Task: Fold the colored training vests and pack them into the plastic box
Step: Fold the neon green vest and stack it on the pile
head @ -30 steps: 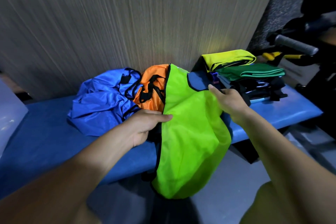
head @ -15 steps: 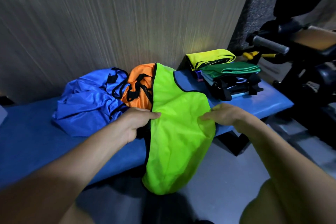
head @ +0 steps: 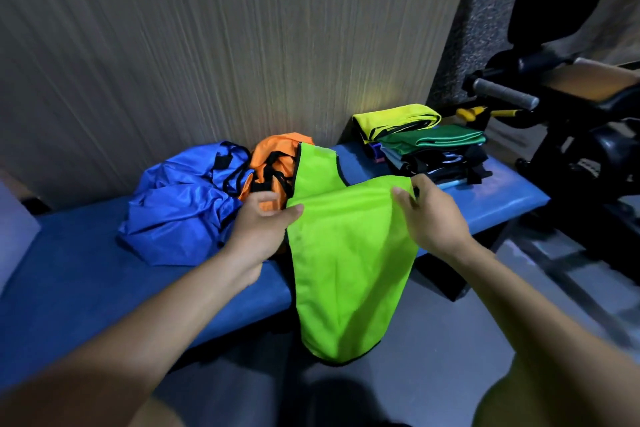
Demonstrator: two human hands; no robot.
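The lime vest (head: 349, 253), draped over the tabletop's (head: 86, 270) front edge, now shows its right shoulder folded inward, pinched by the right hand (head: 433, 215), left hand (head: 266, 222) holding its left edge: folding underway.

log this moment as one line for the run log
step: folding lime vest | left hand: grips its left edge | right hand: grips its right edge | vest hangs over bench edge | folded stack at right

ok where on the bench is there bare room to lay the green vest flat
The bench is bare left of the blue vests, and in a small patch past the folded stack at its right end. The middle is crowded: blue vests, orange vest and lime vest sit packed together.
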